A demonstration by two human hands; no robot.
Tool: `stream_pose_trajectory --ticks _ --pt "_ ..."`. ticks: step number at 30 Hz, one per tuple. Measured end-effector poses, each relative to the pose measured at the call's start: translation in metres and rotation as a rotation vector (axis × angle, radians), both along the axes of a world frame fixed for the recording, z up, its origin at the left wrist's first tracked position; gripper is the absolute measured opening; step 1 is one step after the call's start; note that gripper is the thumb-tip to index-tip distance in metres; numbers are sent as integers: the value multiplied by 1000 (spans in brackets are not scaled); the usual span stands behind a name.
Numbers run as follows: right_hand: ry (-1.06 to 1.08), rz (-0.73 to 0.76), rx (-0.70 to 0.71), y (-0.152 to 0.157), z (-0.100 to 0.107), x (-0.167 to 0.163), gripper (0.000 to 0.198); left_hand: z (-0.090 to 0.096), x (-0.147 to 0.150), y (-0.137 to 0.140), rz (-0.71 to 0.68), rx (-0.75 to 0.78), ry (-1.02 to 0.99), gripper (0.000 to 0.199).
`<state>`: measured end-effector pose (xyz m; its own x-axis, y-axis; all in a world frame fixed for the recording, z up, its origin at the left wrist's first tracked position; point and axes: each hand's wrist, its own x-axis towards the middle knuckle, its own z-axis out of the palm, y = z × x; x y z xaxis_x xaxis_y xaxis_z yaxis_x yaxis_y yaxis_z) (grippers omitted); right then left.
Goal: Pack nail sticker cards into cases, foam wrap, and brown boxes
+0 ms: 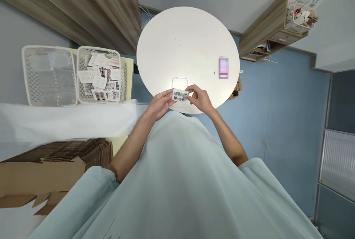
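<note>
Between my hands, over the near edge of the round white table [180, 43], is a small white card [174, 99] with two rows of teal pieces that look like press-on nails [181, 98]. My left hand [160, 104] pinches the card by its left side. My right hand [201, 98] is closed at the card's right side, thumb and fingertips touching it. Just beneath lies an open clear plastic case [179, 81], its far half flat on the table and its near half partly hidden by the card.
A phone-like object [223, 68], blurred out, lies at the table's right. To the left stand a basket [79, 56] of similar nail cards and a basket [24, 76] of clear plastic cases. Flattened cardboard [41, 176] is at lower left; a wooden cabinet [266, 28] stands at right.
</note>
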<state>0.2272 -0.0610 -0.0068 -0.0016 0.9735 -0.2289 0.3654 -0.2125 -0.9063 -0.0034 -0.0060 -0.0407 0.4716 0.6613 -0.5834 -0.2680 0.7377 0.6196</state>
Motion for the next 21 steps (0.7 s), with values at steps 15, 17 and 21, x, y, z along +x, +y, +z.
stream_pose_trajectory --ticks 15,17,21 --pt "-471 194 123 -22 -6 25 24 6 28 -14 15 68 58 41" --pt "-520 210 139 -23 -9 28 26 6 31 -16 20 78 59 43" --pt "-600 250 175 -23 -11 33 28 5 37 -20 40 90 48 44"
